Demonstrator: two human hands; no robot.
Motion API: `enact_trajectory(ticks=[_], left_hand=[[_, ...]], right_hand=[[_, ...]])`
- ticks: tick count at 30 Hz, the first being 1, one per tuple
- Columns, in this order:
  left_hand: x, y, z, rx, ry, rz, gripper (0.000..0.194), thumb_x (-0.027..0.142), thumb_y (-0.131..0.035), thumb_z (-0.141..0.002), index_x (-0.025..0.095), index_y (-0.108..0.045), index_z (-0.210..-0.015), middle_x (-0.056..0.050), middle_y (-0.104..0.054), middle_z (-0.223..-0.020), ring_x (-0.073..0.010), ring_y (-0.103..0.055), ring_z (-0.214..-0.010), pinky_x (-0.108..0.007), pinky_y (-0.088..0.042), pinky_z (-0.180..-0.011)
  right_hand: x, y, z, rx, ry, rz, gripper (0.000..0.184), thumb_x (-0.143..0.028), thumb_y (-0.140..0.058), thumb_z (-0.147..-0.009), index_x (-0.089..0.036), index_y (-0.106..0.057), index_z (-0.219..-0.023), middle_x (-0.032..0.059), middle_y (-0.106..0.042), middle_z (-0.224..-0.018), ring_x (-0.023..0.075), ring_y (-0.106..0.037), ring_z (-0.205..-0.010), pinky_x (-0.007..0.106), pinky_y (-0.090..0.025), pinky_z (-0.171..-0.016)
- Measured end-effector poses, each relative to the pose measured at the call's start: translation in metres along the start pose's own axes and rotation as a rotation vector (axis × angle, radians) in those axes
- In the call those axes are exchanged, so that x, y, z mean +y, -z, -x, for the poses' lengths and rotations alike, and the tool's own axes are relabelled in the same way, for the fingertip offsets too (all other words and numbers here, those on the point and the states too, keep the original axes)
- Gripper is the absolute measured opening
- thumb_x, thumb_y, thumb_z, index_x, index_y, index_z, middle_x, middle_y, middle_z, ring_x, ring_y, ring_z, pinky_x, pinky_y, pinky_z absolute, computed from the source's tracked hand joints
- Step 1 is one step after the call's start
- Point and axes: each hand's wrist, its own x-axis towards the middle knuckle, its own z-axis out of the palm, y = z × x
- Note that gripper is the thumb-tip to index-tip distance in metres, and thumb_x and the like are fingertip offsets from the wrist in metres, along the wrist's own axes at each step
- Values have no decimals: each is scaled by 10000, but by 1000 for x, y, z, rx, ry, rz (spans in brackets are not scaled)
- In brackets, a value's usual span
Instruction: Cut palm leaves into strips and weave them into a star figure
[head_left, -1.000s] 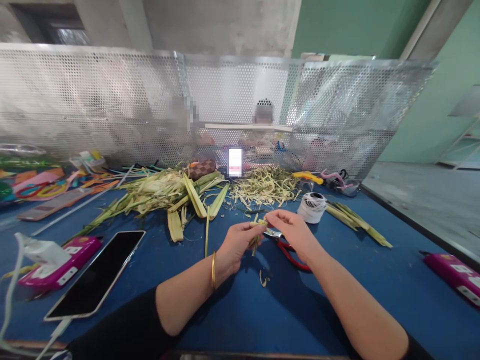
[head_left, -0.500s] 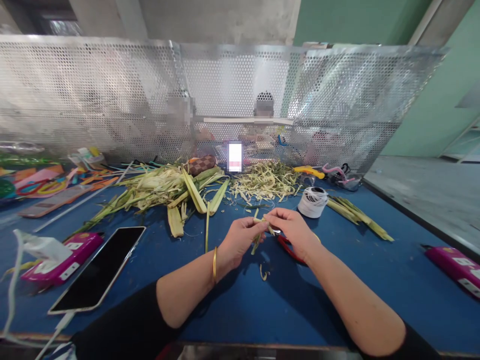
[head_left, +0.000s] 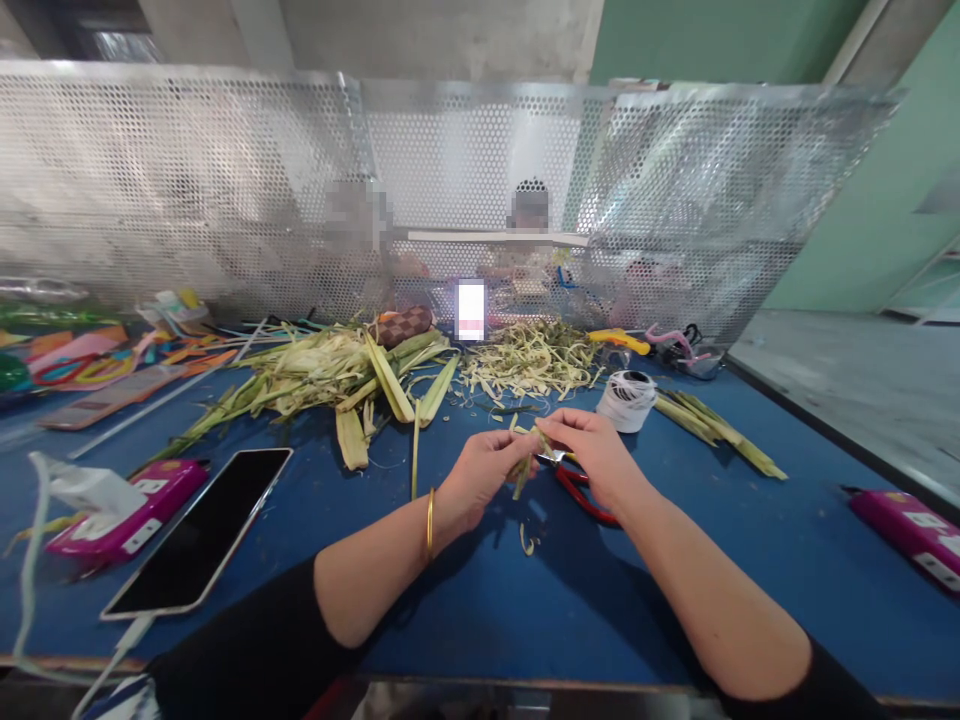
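Note:
Both my hands meet over the middle of the blue table (head_left: 480,620). My left hand (head_left: 487,475) is closed in a pinch on a small bundle of pale green plant strips (head_left: 520,480), which hangs down below the fingers. Against the top of that bundle, the thumb and fingertips of my right hand (head_left: 589,450) are pinched on a strip end. Beneath my right hand lie scissors (head_left: 581,495) with red handles, partly covered. A curled scrap (head_left: 529,541) of peel rests nearer to me. Just beyond my right hand stands a spool of white thread (head_left: 627,400).
A heap of green stalks and husks (head_left: 315,375) spreads at the left back, with a pile of shredded strips (head_left: 532,360) beside it. A phone (head_left: 202,530) and a magenta power strip (head_left: 127,510) lie left. Perforated metal sheeting (head_left: 472,150) borders the far side; people sit behind it.
My right fingers have shifted slightly along the top of the plant strips, and more of the scissors shows beneath them. My left hand keeps its pinch almost in place.

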Motion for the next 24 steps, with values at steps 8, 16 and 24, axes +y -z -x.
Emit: enact_trajectory(ticks=[8, 16, 24], left_hand=[[-1, 0, -2, 64, 7, 47, 334, 436, -765, -595, 131, -632, -631, 27, -527, -532, -56, -400, -473, -208, -301, -482], [3, 6, -6, 262, 9, 239, 247, 345, -780, -584, 157, -701, -723, -16, -644, -746, -111, -560, -713, -223, -400, -636], [5, 4, -2, 180, 48, 237, 232, 346, -757, -608, 152, -704, -722, -47, -666, -796, -144, -576, -765, -247, -414, -665]], right_hand=[[0, 0, -2, 68, 125, 120, 310, -475, -638, -691, -171, -637, -624, 7, -605, -626, 152, -530, -653, 291, -406, -662], [3, 2, -3, -57, -58, -35, 336, -454, -741, -588, -160, -682, -740, 28, -663, -725, 169, -601, -704, 337, -462, -774], [12, -10, 1, -199, 0, 90, 299, -434, -683, -670, -154, -607, -597, -20, -573, -571, 114, -494, -578, 271, -395, -621]])
